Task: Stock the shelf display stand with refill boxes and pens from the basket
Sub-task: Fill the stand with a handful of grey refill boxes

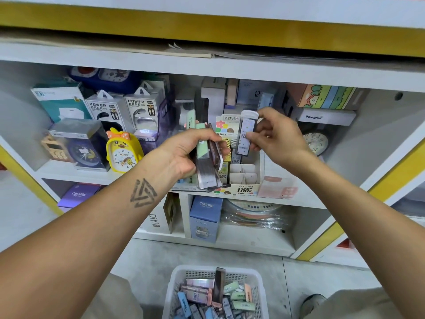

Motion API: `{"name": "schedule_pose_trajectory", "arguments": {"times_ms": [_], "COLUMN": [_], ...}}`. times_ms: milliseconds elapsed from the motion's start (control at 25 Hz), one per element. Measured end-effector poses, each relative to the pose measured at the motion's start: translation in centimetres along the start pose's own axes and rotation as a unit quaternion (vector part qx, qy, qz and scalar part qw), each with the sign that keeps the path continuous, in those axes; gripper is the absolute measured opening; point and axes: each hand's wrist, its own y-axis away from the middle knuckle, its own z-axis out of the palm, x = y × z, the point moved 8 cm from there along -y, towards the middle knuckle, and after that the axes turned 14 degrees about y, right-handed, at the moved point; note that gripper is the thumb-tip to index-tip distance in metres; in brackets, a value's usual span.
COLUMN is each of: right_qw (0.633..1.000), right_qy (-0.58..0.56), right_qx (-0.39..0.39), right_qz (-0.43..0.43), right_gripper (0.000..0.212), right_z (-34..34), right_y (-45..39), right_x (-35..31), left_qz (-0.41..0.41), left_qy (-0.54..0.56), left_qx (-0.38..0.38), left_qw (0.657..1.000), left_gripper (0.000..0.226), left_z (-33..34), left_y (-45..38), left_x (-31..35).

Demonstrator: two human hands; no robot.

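Head cam view, so you're looking straight down the arms at the shelf. Left hand (184,155) is wrapped around a fanned bunch of refill boxes (207,166) — a green one, a pinkish one and a couple of dark clear ones. Right hand (273,137) pinches a single refill box (245,134) with a white cap, held upright just above the display stand (247,179) on the middle shelf.

Progress-wise I'd call it somewhere in the middle. The left columns of the stand already have boxes standing in them, partly hidden behind the left hand, but the cardboard slots on the right side look bare — so there's room to fill. The one in the right hand looks like it's headed for one of those slots, though it isn't in yet.

Plenty left too: the white basket (174,279) on the floor between the knees holds a pile of blue, green, pink and dark boxes. Can't pick out any pens in there from this angle, or on the stand either.
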Motion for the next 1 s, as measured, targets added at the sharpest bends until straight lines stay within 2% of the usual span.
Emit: {"name": "schedule_pose_trajectory", "arguments": {"times_ms": [120, 320, 440, 560, 760, 880, 1000], "right_qw": [0.997, 0.989, 0.984, 0.987, 0.993, 0.994, 0.980], "right_qy": [0.063, 0.136, 0.163, 0.143, 0.116, 0.088, 0.193], "right_qx": [-0.016, -0.018, 0.023, 0.040, -0.005, -0.061, -0.043], "right_qz": [-0.027, -0.050, -0.064, -0.063, -0.010, -0.005, -0.037], "right_gripper": [0.037, 0.022, 0.027, 0.024, 0.034, 0.031, 0.019], "right_z": [1.2, 3.1, 2.7, 2.0, 2.3, 3.7, 3.7], "right_y": [0.4, 0.3, 0.1, -0.2, -0.1, 0.6, 0.8], "right_x": [0.0, 0.3, 0.1, -0.1, 1.1, 1.1, 0.6], "left_qz": [-0.003, -0.004, -0.004, -0.007, -0.007, -0.012, -0.015], "left_qy": [-0.003, -0.012, -0.014, -0.015, -0.022, -0.029, -0.030], "left_qx": [0.001, -0.003, -0.004, -0.008, -0.018, -0.025, -0.031], "left_qw": [1.000, 1.000, 1.000, 1.000, 1.000, 0.999, 0.999], "left_gripper": [0.004, 0.005, 0.005, 0.004, 0.005, 0.007, 0.010], "left_z": [0.0, -0.2, -0.3, -0.3, 0.1, 0.5, 0.7], "left_y": [0.0, 0.1, 0.1, 0.2, 0.3, 0.3, 0.3], "left_x": [-0.1, 0.0, 0.1, 0.0, -0.3, -0.6, -0.8]}}
